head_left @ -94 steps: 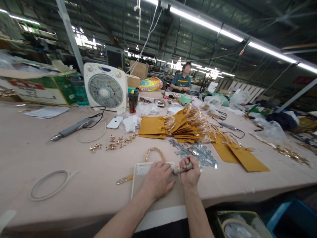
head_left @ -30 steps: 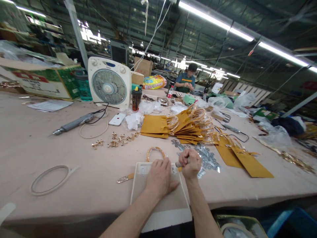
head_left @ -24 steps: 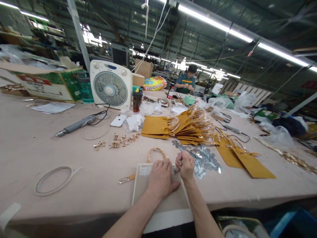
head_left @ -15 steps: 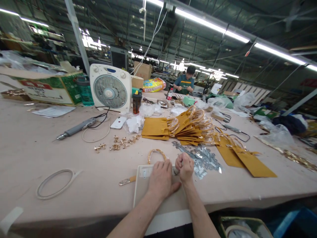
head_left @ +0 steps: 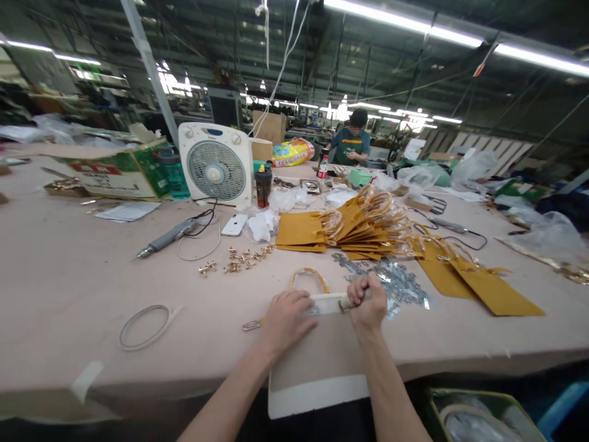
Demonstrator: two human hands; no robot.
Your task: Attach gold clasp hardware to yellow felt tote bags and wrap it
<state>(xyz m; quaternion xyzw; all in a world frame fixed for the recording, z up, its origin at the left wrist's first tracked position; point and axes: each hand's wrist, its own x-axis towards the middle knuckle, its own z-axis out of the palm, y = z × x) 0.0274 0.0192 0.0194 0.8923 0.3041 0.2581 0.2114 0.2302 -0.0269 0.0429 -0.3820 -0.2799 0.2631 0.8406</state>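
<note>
At the near edge of the bench (head_left: pixel 69 288) a pale panel (head_left: pixel 317 368) lies flat, its lower end overhanging the edge towards the person. The left hand (head_left: pixel 285 319) is laid open and palm down on the panel's upper left part, with the fingertips at its top border. The right hand (head_left: pixel 368 304) is closed in a fist around a short tool (head_left: pixel 345 303), whose tip is set against the top border just beside the left fingertips.

The panel is judged to be thin, light and fairly stiff, like a board or a bag face. On the smooth bench it is likely to slide, so it is best pinned flat from above, close to the spot being worked, or taken by its side edges. The raised strip along its top looks easier to bend.

Just beyond the left hand a looped handle (head_left: pixel 309 277) rests on the bench, and to the left of that hand a strap with a metal clasp (head_left: pixel 252 324) sticks out. Beyond and to the right of the right hand silvery plates (head_left: pixel 400 285) are heaped, with mustard bags (head_left: pixel 363 227) stacked further out. Gold fittings (head_left: pixel 239 263) are scattered beyond the left hand, and a powered driver (head_left: pixel 168 236) lies well off to its left. A co-worker (head_left: pixel 352 141) sits at the far end.
</note>
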